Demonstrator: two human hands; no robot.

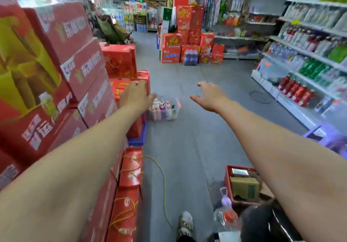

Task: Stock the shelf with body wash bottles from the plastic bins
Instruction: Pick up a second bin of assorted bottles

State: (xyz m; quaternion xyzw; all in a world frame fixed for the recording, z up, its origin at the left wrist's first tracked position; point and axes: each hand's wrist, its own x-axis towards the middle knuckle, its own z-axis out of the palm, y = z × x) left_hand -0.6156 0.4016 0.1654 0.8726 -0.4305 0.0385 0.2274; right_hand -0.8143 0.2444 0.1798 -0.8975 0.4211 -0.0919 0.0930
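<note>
Reaching forward, I keep my left hand (136, 95) and right hand (211, 99) empty, fingers (139, 84) spread loose. The clear bin (176, 101) of upright body wash bottles (159, 111) sits on the floor (187, 138) ahead, between them, closer to the left.

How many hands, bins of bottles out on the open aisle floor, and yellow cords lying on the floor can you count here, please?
Hands: 2, the left hand and the right hand, each with an open, empty grip
Bin of bottles on the open floor: 1
Yellow cord on the floor: 1
Total: 4
</note>
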